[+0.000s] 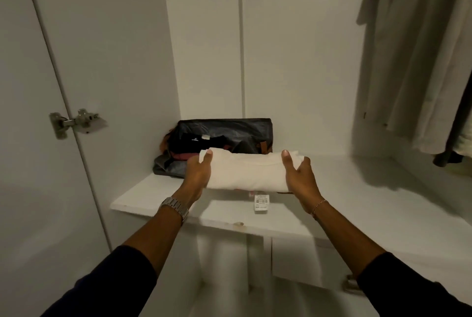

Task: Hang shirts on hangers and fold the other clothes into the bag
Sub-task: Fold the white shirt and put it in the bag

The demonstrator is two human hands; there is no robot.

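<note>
A folded cream garment (246, 172) is held level above the white wardrobe shelf (158, 196). My left hand (198, 172) grips its left end, thumb on top. My right hand (300, 176) grips its right end the same way. A white price tag (261, 203) hangs under the garment. Just behind it lies an open dark bag (229, 129) with dark and maroon clothes (194, 149) folded inside. Pale shirts (413, 61) hang at the upper right.
The open wardrobe door (38, 86) with its metal hinge (74, 122) stands at the left. The back panels (293, 48) close off the compartment. A dark garment (449, 155) hangs low at the far right. Bare shelf lies right of the bag.
</note>
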